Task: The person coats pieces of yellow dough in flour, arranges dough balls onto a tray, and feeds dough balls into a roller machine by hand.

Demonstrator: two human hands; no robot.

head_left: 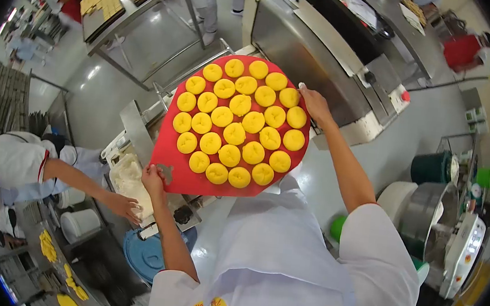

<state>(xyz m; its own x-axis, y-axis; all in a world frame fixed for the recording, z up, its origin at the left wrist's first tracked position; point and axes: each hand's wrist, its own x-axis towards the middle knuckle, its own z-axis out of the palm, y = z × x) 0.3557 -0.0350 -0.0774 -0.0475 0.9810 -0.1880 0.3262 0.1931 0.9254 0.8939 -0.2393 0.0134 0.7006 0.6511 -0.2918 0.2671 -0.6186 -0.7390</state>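
Note:
A red board (179,171) is held up in front of me, carrying many round yellow dough pieces (234,133) spread over it in loose rows. Several of them have pinched or creased tops. My left hand (155,181) grips the board's near left corner, beside a cut-out or grey patch there. At the far right edge my right hand (316,104) is closed on the board, its thumb near the rim. The undersides of the fingers on both hands are hidden.
At left, a co-worker's hand (125,206) reaches near a white tub (130,177) with pale contents. Ahead stands a steel machine (296,46). A blue lidded bin (144,249) is below left; a mixer bowl (424,220) is right. A table (146,16) holds trays.

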